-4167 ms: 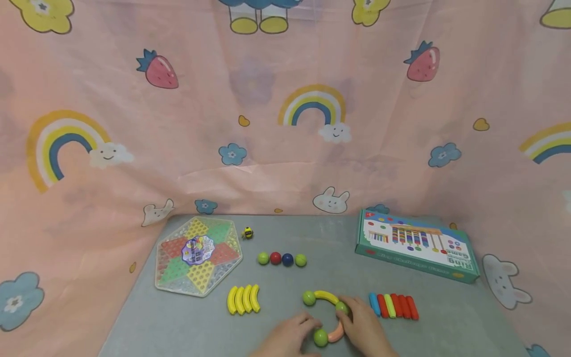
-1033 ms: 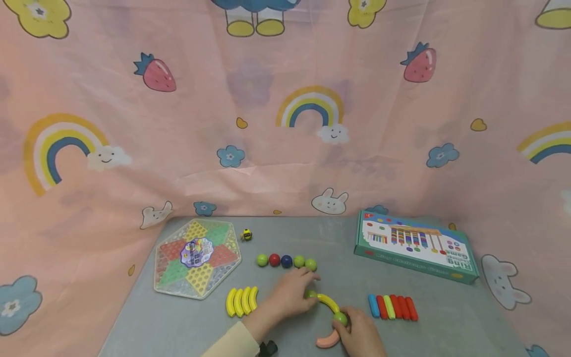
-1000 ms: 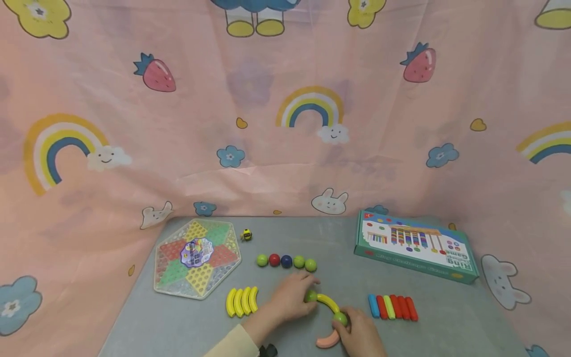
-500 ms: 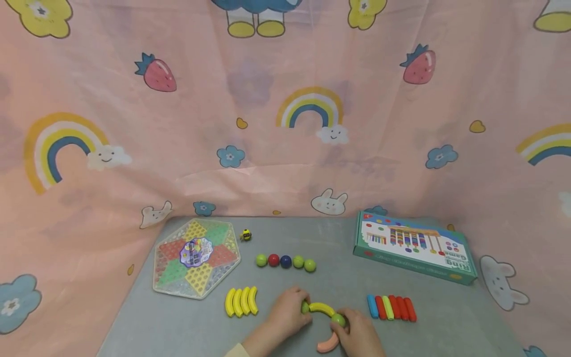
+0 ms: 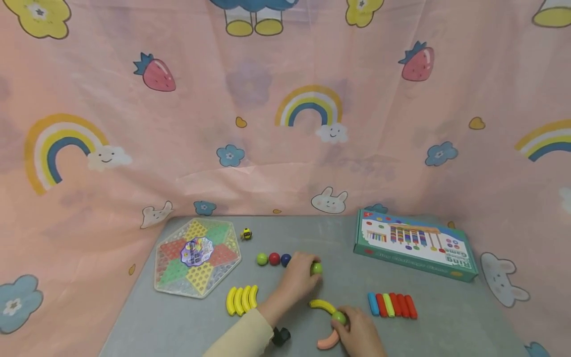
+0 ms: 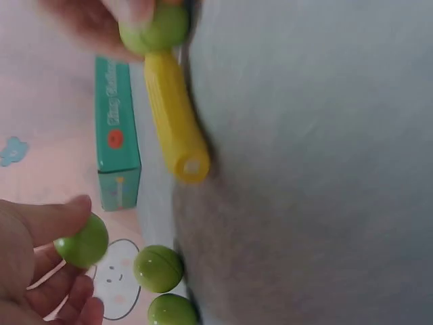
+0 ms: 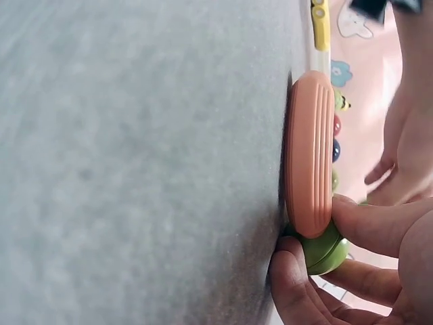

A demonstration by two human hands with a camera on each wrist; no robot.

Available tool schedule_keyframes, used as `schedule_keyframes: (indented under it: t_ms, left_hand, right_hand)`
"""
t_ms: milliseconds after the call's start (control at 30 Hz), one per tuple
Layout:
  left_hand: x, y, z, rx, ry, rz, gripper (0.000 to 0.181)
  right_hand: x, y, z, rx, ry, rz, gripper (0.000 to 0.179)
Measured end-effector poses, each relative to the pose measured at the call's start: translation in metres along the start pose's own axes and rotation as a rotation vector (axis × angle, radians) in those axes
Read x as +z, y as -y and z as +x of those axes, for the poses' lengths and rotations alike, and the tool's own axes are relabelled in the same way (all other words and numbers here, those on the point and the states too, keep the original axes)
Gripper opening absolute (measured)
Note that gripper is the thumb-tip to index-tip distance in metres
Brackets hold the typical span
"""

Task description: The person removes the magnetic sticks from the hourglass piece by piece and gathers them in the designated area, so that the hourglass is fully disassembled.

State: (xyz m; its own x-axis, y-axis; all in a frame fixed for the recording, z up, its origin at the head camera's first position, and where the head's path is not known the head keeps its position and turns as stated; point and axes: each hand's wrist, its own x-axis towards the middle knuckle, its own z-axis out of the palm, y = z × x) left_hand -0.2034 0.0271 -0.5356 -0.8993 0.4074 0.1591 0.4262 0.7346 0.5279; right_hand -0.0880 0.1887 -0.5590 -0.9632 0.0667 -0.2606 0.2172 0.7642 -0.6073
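My left hand (image 5: 300, 276) pinches a green ball (image 6: 84, 242) between thumb and fingers. Two more green balls (image 6: 158, 269) sit close by it in the left wrist view; in the head view this hand covers part of the ball row. My right hand (image 5: 360, 331) grips another green ball (image 5: 338, 318) on the table. From that ball a curved yellow piece (image 5: 322, 305) runs up and left, its free end showing a hole in the left wrist view. A curved orange piece (image 7: 311, 152) joins the ball's near side.
Left of the hand lie a green ball (image 5: 262, 259), a red ball (image 5: 274, 259) and a blue ball (image 5: 285, 260). Several yellow curved pieces (image 5: 241, 300) and coloured sticks (image 5: 392, 305) flank the work. A hexagonal board (image 5: 198, 258), bee figure (image 5: 247, 234) and game box (image 5: 416, 245) stand behind.
My left hand took the green ball off the yellow piece's end and carried it up to the ball row. Earlier, another green ball left the orange piece and joined the row. My right hand keeps its grip.
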Motion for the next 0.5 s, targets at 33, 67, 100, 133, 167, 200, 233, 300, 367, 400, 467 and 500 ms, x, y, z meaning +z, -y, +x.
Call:
schedule_keyframes:
  t_ms: [33,67,100,133,167,200,233,300,367,400,467,500]
  left_hand:
    - [0.001,0.0,0.007,0.013,-0.003,0.015,0.033]
    - [0.003,0.0,0.013,0.023,0.0,0.032,0.033]
    - [0.005,0.001,0.019,0.029,0.005,0.039,0.034]
    - [0.007,0.002,0.025,0.035,0.009,0.045,0.034]
    - [0.009,0.003,0.03,0.036,0.019,0.052,0.034]
    - [0.011,0.006,0.034,0.031,0.03,0.056,0.034]
    - [0.015,0.007,0.038,0.025,0.04,0.062,0.034]
    - [0.022,0.01,0.043,0.012,0.061,0.073,0.034]
    - [0.027,0.013,0.045,-0.001,0.083,0.098,0.033]
    - [0.029,0.014,0.046,-0.006,0.089,0.106,0.033]
    - [0.031,0.016,0.047,-0.01,0.098,0.115,0.033]
    - [0.03,0.016,0.047,-0.009,0.1,0.116,0.033]
  right_hand:
    - [0.0,0.0,0.0,0.003,0.004,0.0,0.038]
    - [0.001,0.001,0.001,0.008,0.007,-0.001,0.038]
    - [0.001,0.001,0.001,0.017,0.008,-0.003,0.038]
    - [0.002,0.002,0.001,0.022,0.007,-0.006,0.039]
    - [0.002,0.002,0.002,0.028,0.008,-0.01,0.04]
    - [0.003,0.003,0.002,0.031,0.008,-0.012,0.04]
    - [0.002,0.003,0.002,0.033,0.012,-0.013,0.04]
    - [0.001,0.003,0.001,0.037,0.016,-0.022,0.041]
    - [0.001,0.004,0.0,0.035,0.019,-0.023,0.041]
    - [0.0,0.004,-0.001,0.027,0.015,-0.022,0.041]
    - [0.0,0.004,-0.001,0.016,-0.001,-0.017,0.04]
    - [0.0,0.003,-0.002,0.005,-0.015,-0.016,0.039]
